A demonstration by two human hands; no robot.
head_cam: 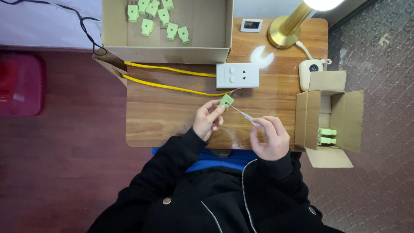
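Your left hand (208, 119) is pinching the green plug (226, 101); right fingers are gripping the screwdriver (242, 113) (thin tip), possibly slipping off.

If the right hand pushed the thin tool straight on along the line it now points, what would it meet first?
The right hand aims the thin screwdriver up-left at the green plug pinched in the left hand. Its tip seems already at the plug, so that comes first; depth is unclear.

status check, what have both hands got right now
Left hand pinching a green plug. Right hand holding a thin screwdriver, tip at the plug. Yellow cable and white socket just behind, not blocking.
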